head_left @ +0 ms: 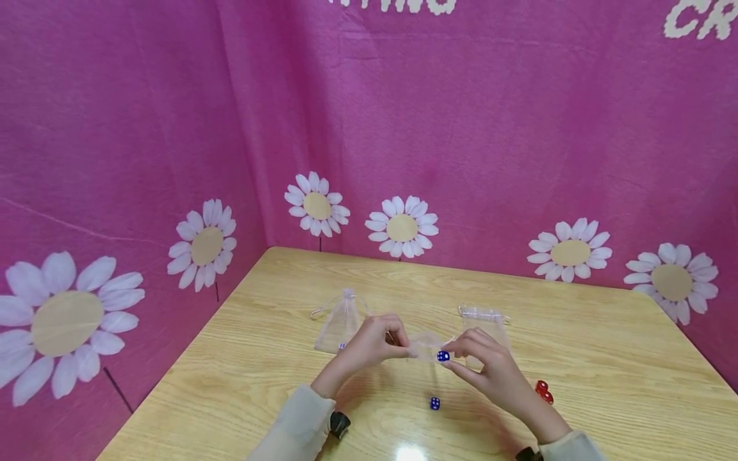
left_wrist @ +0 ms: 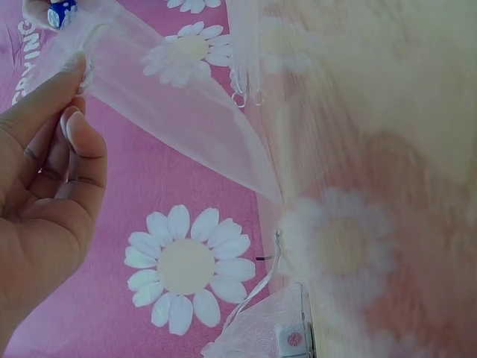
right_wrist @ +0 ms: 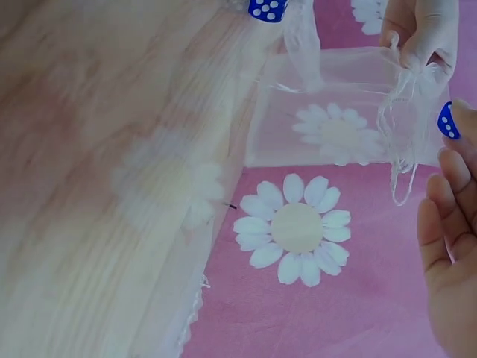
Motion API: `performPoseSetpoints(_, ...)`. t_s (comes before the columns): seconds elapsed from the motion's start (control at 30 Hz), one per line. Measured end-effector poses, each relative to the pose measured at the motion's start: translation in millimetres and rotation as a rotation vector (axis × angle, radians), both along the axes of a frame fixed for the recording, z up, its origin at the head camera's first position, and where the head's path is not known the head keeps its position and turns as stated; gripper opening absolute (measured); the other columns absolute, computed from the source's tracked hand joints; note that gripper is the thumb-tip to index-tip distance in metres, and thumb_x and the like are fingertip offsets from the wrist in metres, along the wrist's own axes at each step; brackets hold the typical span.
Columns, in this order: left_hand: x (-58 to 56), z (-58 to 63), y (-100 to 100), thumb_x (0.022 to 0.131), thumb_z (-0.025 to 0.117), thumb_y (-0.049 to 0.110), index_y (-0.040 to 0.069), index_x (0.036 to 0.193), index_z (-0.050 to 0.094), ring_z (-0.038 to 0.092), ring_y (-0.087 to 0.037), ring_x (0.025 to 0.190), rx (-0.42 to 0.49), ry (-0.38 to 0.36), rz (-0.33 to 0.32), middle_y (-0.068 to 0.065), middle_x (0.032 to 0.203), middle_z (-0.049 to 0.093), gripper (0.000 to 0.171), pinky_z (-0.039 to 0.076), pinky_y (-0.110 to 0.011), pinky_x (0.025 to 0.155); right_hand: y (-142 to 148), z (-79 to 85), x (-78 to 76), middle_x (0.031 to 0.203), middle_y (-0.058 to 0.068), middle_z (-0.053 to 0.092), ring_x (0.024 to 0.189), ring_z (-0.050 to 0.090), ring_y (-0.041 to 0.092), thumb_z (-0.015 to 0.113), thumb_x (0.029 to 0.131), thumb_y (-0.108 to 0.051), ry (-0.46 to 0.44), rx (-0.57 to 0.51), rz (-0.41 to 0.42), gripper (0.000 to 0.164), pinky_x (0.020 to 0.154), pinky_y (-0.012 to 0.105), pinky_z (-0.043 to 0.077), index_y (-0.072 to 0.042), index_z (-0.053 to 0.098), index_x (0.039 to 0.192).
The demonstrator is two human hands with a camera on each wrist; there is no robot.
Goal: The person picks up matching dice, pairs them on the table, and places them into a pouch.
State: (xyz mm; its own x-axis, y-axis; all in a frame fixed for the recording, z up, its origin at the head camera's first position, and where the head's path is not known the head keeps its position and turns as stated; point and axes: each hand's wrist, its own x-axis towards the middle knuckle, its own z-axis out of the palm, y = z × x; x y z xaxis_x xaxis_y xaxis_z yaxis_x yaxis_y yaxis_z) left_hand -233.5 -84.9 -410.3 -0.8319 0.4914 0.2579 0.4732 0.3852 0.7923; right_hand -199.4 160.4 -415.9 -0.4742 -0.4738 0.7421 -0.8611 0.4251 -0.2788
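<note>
A sheer white drawstring pouch (head_left: 425, 347) hangs between the hands. My left hand (head_left: 377, 340) pinches it at the top edge with thumb and fingers, and the left wrist view shows its gauze (left_wrist: 179, 112) hanging down from there. My right hand (head_left: 489, 368) holds a blue die (head_left: 442, 356) with white pips between thumb and fingertips, close beside the pouch's mouth. In the right wrist view that die (right_wrist: 448, 121) is outside the gauze, near the loose cords (right_wrist: 399, 142). A second blue die (head_left: 435, 404) lies on the table below the hands.
Another sheer pouch (head_left: 337, 326) lies behind the left hand, with a die (head_left: 342, 346) at its bottom. A third pouch (head_left: 485, 320) lies behind the right hand. Red dice (head_left: 543, 392) sit right of the right wrist on the wooden table (head_left: 230, 384). Pink flowered cloth (head_left: 461, 128) hangs behind.
</note>
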Motion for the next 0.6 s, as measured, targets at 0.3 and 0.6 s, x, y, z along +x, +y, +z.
performPoseSetpoints(0.3,0.9,-0.5,2.1,0.083,0.077,0.011,0.008,0.078,0.068,0.055,-0.002,0.068,-0.011,-0.014,-0.025,-0.004,0.084,0.064,0.010,0.048,-0.015,0.065,-5.4,0.1,-2.9,0.078,-0.005,0.059,0.073,0.050,0.009,0.066,0.093,-0.031,0.082,0.042,-0.049,0.020,0.066,0.010,0.038,-0.012,0.071,0.096)
performPoseSetpoints(0.6,0.2,-1.9,2.6,0.083,0.076,0.012,0.008,0.078,0.069,0.054,-0.001,0.067,-0.002,-0.018,-0.029,-0.005,0.082,0.063,0.010,0.047,-0.015,0.064,-4.6,-6.1,-1.9,0.081,-0.005,0.062,0.078,0.050,0.003,0.079,0.075,-0.006,0.055,0.048,-0.070,0.022,0.069,0.011,0.040,-0.012,0.071,0.095)
